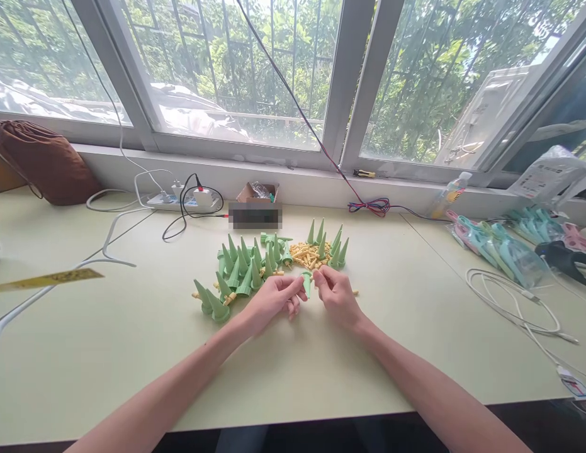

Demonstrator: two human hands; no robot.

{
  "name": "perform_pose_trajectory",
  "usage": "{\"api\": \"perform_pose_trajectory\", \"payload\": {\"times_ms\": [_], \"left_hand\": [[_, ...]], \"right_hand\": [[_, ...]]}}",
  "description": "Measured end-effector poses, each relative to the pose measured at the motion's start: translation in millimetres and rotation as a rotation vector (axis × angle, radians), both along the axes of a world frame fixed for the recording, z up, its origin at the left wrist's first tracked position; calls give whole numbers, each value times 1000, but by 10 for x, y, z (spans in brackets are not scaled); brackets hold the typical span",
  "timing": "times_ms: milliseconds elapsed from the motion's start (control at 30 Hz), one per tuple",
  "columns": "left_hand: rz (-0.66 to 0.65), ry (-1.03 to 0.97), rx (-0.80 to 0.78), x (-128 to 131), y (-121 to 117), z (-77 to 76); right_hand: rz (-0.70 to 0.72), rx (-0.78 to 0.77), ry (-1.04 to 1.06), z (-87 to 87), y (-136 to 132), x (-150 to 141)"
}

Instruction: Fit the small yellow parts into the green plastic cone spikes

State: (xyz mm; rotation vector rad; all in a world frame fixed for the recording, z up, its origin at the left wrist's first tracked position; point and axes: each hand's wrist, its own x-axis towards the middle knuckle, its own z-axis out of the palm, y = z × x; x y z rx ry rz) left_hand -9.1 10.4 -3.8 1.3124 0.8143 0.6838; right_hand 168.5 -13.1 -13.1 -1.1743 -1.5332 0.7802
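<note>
Between the thumb and fingertips of my left hand (278, 297) is a small green cone (306, 284), its tip pointing down towards me. My right hand (337, 296) is closed in a pinch beside the cone's wide end; what its fingers grip is too small to make out. To the left stand and lie several green cones (245, 277), some with small yellow pegs (230, 297) at their bases. Just beyond my hands is a heap of yellow pegs (308, 254), with more green cones (337, 246) upright at its right.
A small cardboard box (259, 191) sits behind the cones. At the back left are a power strip (179, 200) and a brown bag (45, 163). Bagged clips (510, 248), a bottle (450, 196) and a white cable (514, 302) lie right. A yellow strip (47, 279) juts in left.
</note>
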Motion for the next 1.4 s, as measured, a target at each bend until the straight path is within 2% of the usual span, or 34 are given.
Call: {"api": "perform_pose_trajectory", "payload": {"times_ms": [300,500,767,1100,1400], "left_hand": [[63,53,221,2,-33,55],[161,117,374,9,-59,53],[216,178,459,-12,-79,3],[114,108,367,26,-65,65],[-74,-68,130,28,-42,67]], "right_hand": [[4,-14,23,16,-10,-14],[8,-37,27,19,-14,-21],[11,-44,30,18,-13,-22],[0,-23,28,28,-15,-25],[100,14,20,32,-40,-56]]}}
